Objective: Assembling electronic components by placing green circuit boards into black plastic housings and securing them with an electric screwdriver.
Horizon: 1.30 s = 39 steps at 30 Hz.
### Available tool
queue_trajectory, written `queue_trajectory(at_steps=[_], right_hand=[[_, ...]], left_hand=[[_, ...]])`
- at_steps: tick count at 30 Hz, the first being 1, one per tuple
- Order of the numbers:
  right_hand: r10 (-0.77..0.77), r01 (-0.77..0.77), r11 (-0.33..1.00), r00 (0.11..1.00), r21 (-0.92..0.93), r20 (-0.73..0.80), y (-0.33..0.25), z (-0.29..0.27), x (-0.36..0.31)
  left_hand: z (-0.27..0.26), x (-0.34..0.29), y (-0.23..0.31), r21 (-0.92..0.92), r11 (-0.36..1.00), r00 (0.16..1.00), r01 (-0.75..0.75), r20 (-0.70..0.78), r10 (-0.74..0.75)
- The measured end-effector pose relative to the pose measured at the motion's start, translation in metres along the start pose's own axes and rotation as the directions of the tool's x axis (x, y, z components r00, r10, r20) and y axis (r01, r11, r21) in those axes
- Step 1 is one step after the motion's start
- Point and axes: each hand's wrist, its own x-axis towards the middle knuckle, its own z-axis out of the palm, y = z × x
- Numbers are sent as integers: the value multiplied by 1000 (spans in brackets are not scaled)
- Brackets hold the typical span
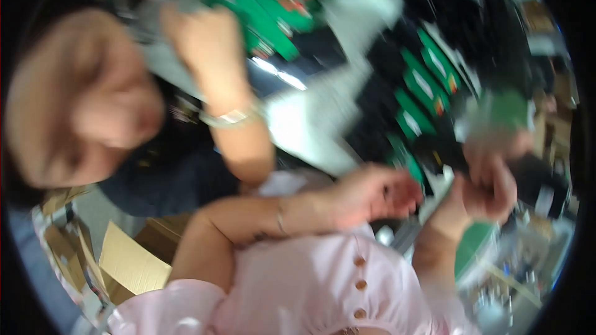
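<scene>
My left hand [379, 200] is in front of my chest, its fingers curled and smeared by motion. Whether anything lies in its palm is hidden. To its right, my raised right hand [490, 189] has its fingers bent together. A blurred green thing [503, 110] with a pale, see-through edge shows at those fingertips; its kind cannot be made out. Just beyond my hands, several flat green packages [415, 90] with white labels lie in a slanting row on black goods [375, 96].
Close on the left, a co-worker leans in, a forearm with a bracelet [233, 118] reaching toward more green packages [267, 12] at the back. Open cardboard boxes [133, 260] stand at lower left. A pale table surface [298, 127] shows between the piles. Clutter [515, 279] fills the lower right.
</scene>
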Motion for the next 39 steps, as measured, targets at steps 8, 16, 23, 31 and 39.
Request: queue_trajectory(at_steps=[8, 16, 23, 31, 39], right_hand=[[-29, 37, 998, 987, 48, -158, -5, 2, 17], [-12, 10, 1000, 978, -8, -210, -3, -33, 10], [58, -56, 998, 913, 16, -404, 3, -42, 9], [43, -56, 998, 936, -27, -348, 7, -39, 12], [-24, -10, 997, 903, -76, -430, -5, -52, -4]], left_hand=[[25, -54, 36, 119, 969, 943, -215, -234, 237], [63, -103, 107, 297, 683, 666, -667, -174, 726], [53, -165, 207, 417, 345, 245, -841, -275, 930], [46, -199, 311, 766, 68, -123, -639, -189, 974], [27, -192, 313, 965, -58, -99, -255, 33, 995]])
